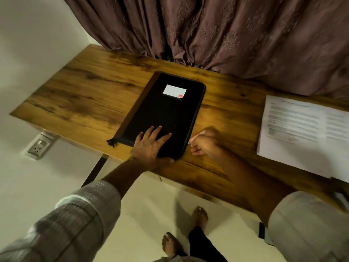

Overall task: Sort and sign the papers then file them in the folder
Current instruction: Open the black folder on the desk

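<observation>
A black zip folder point(166, 110) with a white label lies closed on the wooden desk point(79, 95). My left hand point(151, 144) presses flat on the folder's near end, fingers spread and thumb hooked over its near edge. My right hand point(205, 142), blurred, pinches the small metal zip pull point(189, 142) at the folder's near right corner. A stack of printed papers point(306, 133) lies on the desk to the right, apart from both hands.
A brown curtain point(226, 35) hangs behind the desk. A wall socket point(38, 146) sits below the desk's left end. My bare feet point(198, 216) stand on the pale floor under the desk's near edge. A dark object shows at the far right edge.
</observation>
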